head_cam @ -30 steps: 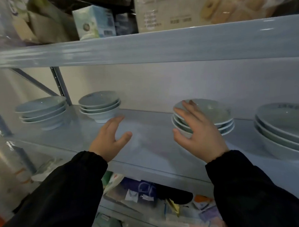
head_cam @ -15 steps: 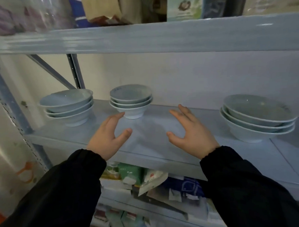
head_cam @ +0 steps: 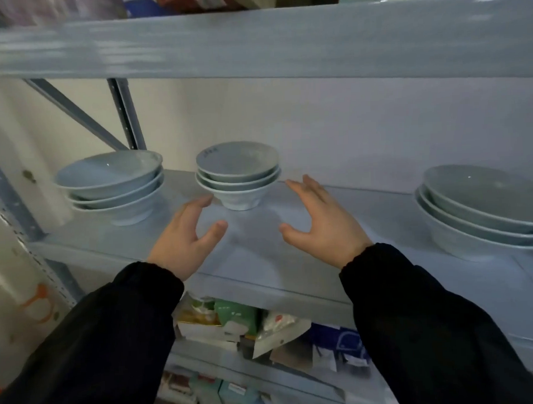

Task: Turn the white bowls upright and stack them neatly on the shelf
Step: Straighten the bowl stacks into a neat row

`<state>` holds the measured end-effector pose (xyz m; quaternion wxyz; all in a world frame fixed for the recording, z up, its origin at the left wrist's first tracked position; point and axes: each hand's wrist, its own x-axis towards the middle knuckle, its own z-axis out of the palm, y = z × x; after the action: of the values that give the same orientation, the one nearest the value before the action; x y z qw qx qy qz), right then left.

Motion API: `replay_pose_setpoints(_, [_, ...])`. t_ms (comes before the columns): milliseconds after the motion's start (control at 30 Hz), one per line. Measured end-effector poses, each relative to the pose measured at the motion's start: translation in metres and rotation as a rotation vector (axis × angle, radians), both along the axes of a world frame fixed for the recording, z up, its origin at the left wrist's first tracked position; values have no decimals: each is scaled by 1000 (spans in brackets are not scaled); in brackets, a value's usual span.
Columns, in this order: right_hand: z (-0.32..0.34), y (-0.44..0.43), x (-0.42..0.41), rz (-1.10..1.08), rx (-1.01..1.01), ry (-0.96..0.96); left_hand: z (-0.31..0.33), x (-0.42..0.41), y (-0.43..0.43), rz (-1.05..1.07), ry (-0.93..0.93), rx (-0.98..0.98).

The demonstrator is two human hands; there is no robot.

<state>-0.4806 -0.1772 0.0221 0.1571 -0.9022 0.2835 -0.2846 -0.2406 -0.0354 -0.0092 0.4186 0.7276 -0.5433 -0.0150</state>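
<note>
Pale blue-grey steel shelving fills my view against a plain off-white wall. On the blue-grey metal shelf board (head_cam: 255,254) every bowl I can see sits upright, in threes. A middle stack of three white glazed bowls (head_cam: 238,175) is at 12 o'clock, a left stack of three wider white bowls (head_cam: 112,185) at 10 o'clock, and a right stack of three broad shallow white bowls (head_cam: 485,213) at 3 o'clock.

The left hand (head_cam: 184,239) and the right hand (head_cam: 321,227) are both open, fingers spread, holding nothing. They flank the middle stack: left fingertips just beside its foot, right fingertips just beside its lowest rim. I can't tell whether either touches.

As I judge it, the bowls are hard, smooth glazed ceramic, flared cones on small round feet, so the stack is top-heavy and slippery. If I squeeze only the bottom bowl, the upper two could rock or slide out. A push from one side alone could skate the stack toward the wall at 12 o'clock, since the shelf paint looks slick. The left stack's top bowl sits tilted, and a brush from the black left sleeve (head_cam: 97,346) might tip it off. Cardboard boxes and packets (head_cam: 234,325) crowd the lower shelf at 6 o'clock, where a dropped bowl could land.
</note>
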Motion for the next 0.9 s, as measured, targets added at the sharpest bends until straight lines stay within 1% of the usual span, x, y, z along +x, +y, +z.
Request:
replay_pose_setpoints(133, [3, -19, 10, 36, 45, 7, 9, 0, -13, 50, -17, 0])
replay_pose_setpoints(200, [3, -28, 17, 49, 45, -11, 11, 2, -19, 71, 5, -31])
replay_pose_setpoints(333, [-7, -39, 26, 61, 71, -40, 0, 6, -31, 68, 143, -119])
replay_pose_setpoints(400, [-10, -42, 33, 59, 96, -36, -4, 14, -38, 64, 180, -131])
replay_pose_setpoints(500, [-10, -50, 46, 7, 105, -42, -2, 37, -56, 28, 212, -152])
replay_pose_setpoints(600, [-7, -53, 64, -39, 123, -65, 7, 57, -79, -5, 298, -242])
replay_pose_setpoints(700, [-7, -54, 88, -76, 239, -187, 12, 71, -104, -20, 468, -298])
replay_pose_setpoints(767, [-12, -55, 107, -90, 371, -315, 9, 82, -119, -44, 585, -296])
replay_pose_setpoints(833, [-26, -58, 121, -85, 493, -444, -3, 90, -126, -80, 647, -320])
replay_pose_setpoints(900, [-39, -63, 128, -76, 553, -458, -16, 98, -129, -114, 687, -333])
